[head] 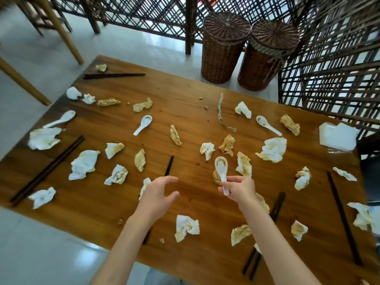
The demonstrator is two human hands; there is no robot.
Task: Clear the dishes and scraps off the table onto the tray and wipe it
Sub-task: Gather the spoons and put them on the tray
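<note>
Wooden table [185,95] filling the frame's middle, crumpled stained napkins [84,164] scattered all over, white spoons [143,124], dark chopsticks [114,75], folded white napkins [337,136] at right edge

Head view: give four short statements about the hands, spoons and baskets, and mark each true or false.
1. The right hand holds a white spoon by its handle. True.
2. The left hand grips a pair of chopsticks. False: its fingers are spread and it holds nothing.
3. Two lidded wicker baskets stand on the floor beyond the table. True.
4. All the spoons are gathered. False: three more white spoons, such as one, lie on the table.
</note>
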